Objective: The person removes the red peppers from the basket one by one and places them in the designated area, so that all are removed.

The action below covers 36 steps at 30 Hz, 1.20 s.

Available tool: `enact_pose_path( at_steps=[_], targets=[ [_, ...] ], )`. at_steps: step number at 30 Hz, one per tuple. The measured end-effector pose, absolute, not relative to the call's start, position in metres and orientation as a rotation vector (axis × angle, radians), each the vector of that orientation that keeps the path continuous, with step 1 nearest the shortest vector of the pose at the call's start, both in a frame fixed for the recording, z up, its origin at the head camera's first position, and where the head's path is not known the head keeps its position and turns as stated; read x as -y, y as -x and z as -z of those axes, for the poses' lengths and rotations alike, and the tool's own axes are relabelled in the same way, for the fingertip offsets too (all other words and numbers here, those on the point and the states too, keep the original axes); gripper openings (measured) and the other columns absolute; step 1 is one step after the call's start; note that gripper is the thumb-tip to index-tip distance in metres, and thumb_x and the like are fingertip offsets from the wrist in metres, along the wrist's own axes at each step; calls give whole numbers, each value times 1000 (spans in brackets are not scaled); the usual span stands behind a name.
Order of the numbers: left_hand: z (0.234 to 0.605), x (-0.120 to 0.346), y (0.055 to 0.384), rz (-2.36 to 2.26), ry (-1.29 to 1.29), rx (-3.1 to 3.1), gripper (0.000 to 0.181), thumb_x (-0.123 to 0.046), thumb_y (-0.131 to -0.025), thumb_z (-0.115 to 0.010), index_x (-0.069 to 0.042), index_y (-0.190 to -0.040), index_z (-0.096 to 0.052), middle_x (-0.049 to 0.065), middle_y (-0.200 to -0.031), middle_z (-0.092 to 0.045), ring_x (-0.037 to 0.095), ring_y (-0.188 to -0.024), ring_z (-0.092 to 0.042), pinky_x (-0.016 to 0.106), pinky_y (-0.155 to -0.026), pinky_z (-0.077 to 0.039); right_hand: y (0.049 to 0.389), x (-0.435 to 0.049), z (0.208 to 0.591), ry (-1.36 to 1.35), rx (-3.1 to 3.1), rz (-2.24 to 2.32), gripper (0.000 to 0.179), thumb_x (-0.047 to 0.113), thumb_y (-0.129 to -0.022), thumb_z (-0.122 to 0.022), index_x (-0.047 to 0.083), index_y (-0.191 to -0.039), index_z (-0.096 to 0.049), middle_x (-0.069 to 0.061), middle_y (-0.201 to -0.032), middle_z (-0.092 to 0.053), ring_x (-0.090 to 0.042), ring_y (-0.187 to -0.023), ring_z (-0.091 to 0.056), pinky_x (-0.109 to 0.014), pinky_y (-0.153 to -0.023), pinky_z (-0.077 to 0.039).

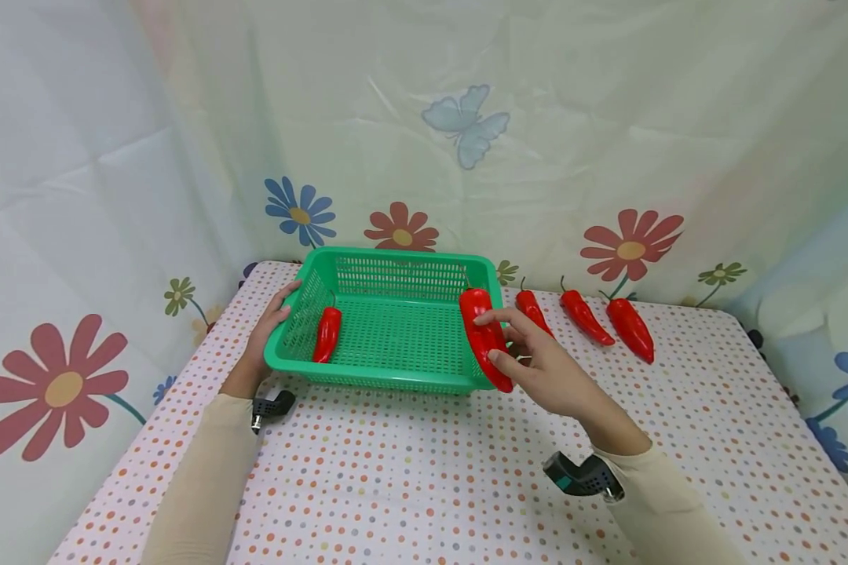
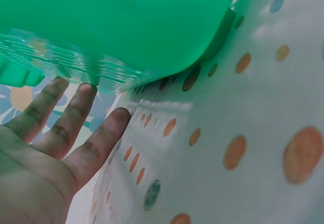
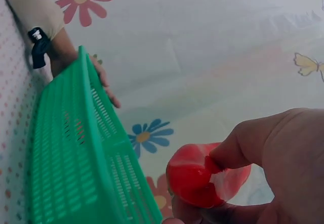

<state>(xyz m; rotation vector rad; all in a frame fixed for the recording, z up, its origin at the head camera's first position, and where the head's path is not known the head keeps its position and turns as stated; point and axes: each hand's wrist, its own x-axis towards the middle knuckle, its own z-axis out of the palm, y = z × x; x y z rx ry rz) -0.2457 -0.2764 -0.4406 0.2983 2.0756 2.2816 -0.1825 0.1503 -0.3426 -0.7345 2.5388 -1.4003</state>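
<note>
A large red chili pepper (image 1: 484, 337) is pinched between the fingers and thumb of my right hand (image 1: 547, 369), over the right end of a green plastic basket (image 1: 381, 380). In the right wrist view the thumb presses on the near end of the pepper (image 3: 195, 176). My left hand (image 1: 263, 333) rests against the basket's left end. Its fingers (image 2: 76, 113) are straight and reach the slotted side from outside in the left wrist view. Inside the basket, at the left, lies one smaller red chili pepper (image 1: 328, 333).
Right of the basket lie three more red peppers: one (image 1: 532, 310) partly behind my right hand, a curved one (image 1: 585, 316) and a broad one (image 1: 630, 328). A dotted cloth (image 1: 396, 479) covers the table. A flowered curtain (image 1: 367, 141) hangs behind it.
</note>
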Motion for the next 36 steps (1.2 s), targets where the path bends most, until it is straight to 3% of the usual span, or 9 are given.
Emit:
enact_pose_path(
  at_steps=[7,14,22,27,36],
  targets=[
    [443,278,247,-2290,-277,-2065,52,-25,-104,-25,-27,-156,-21,6,-165,-10,34,-148,-16,59,-116,-19,166,-181,359,653,-2616,1267,45,8,-94,-63,19,-134,-46,-20,-127,-54,-31,-101,-58,-30,-67,-56],
    [447,280,249,-2263,-277,-2087,51,-26,-106,-23,-30,-157,-20,6,-165,-9,33,-147,-18,45,-113,-32,168,-209,379,498,-2639,1147,48,9,-93,-63,19,-136,-45,-21,-123,-56,-30,-98,-58,-29,-64,-56],
    [443,276,247,-2287,-266,-2072,52,-24,-105,-23,-28,-156,-21,6,-164,-11,32,-147,-18,56,-117,-21,183,-232,407,383,-2516,1007,44,11,-96,-58,17,-137,-44,-19,-111,-59,-25,-87,-56,-31,-64,-53],
    [442,276,245,-2286,-257,-2063,51,-24,-105,-25,-27,-156,-21,6,-164,-11,31,-147,-19,50,-115,-26,192,-237,417,372,-2494,992,43,12,-97,-56,16,-138,-44,-19,-111,-57,-24,-84,-55,-32,-62,-50],
    [443,276,247,-2292,-261,-2068,52,-24,-105,-24,-27,-156,-21,7,-164,-12,31,-146,-20,45,-112,-30,204,-238,422,322,-2420,1026,46,13,-98,-54,17,-142,-42,-15,-99,-56,-23,-60,-55,-34,-56,-51]
  ],
)
